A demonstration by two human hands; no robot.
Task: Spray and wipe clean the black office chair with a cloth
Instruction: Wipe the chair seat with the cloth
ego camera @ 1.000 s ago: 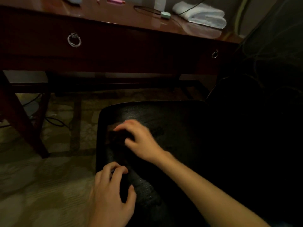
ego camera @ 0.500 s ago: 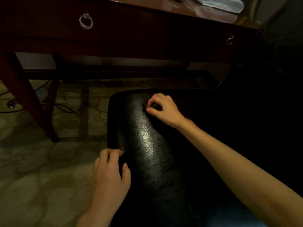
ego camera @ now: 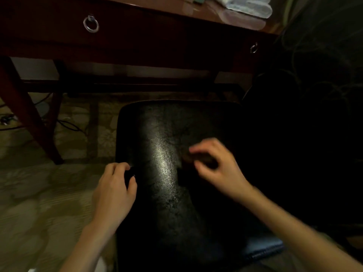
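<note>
While a dark red wooden desk (ego camera: 157,42) spans the far side and a patterned carpet (ego camera: 39,203) covers the floor on the left, the black chair (ego camera: 167,193) fills the near middle. Its glossy seat catches a streak of light down the centre, and its right part is lost in shadow. A folded white towel (ego camera: 249,4) lies on the desk's far right corner. At the seat's left edge the left hand (ego camera: 114,191) grasps the rim, with the fingers curled over it and the thumb on the seat top. Just right of the shiny streak the right hand (ego camera: 220,169), blurred, sits low over the seat, its bent fingers pinching a small dark cloth (ego camera: 198,159) against the leather. The cloth's shape is too smeared to make out. Two metal ring pulls hang on the drawer fronts, the left ring pull (ego camera: 91,24) larger in view than the right ring pull (ego camera: 254,48). Thin cables (ego camera: 66,122) trail on the carpet beside the left desk leg.
</note>
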